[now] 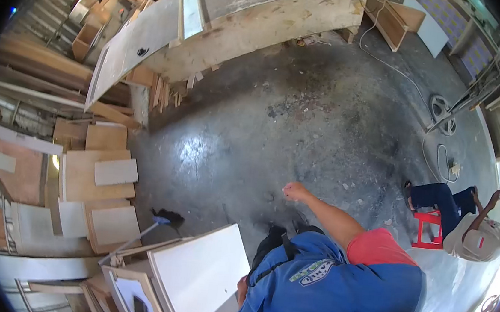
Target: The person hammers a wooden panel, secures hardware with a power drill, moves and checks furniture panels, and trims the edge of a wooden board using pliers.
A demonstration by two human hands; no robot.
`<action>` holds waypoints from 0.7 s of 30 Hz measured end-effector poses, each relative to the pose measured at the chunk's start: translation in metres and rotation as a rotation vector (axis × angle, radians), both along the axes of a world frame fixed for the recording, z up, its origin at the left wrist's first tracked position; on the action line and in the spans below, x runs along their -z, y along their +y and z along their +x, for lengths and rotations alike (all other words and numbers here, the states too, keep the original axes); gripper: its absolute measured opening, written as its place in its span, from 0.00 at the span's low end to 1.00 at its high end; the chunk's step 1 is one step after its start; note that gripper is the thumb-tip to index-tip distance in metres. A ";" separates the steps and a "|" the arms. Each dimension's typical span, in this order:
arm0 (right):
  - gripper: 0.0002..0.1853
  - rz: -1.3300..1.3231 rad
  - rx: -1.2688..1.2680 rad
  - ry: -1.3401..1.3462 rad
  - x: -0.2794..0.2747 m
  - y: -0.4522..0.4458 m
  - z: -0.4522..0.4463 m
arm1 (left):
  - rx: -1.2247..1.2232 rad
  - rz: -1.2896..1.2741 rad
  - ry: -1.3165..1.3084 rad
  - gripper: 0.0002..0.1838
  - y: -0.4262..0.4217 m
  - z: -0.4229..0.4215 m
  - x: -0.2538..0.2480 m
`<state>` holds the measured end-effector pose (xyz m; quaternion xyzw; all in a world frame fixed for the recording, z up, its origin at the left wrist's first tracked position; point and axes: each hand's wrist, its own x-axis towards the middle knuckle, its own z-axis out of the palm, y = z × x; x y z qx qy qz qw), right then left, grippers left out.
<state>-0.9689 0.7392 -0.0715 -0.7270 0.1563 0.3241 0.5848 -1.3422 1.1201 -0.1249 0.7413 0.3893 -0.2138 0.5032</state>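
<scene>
My right hand [296,192] is stretched out over the concrete floor, its fingers curled together. Whatever they hold, if anything, is too small to make out. Low in the view, my left hand [242,290] is beside the edge of a white panel [196,274] on a wooden cabinet piece. Its fingers are mostly hidden, so I cannot tell whether they grip the panel. My blue shirt [345,291] with a pink sleeve fills the bottom middle.
A long workbench [244,29] runs across the back. Stacked boards [98,174] line the left side. At right, a person [477,238] sits by a red stool [429,230], holding a dark object. A cable [399,71] trails over the floor near a metal wheel [442,114].
</scene>
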 end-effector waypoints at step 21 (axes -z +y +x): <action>0.18 -0.555 0.360 0.462 0.124 -0.220 -0.147 | 0.287 -0.275 -0.175 0.07 -0.035 0.581 -0.014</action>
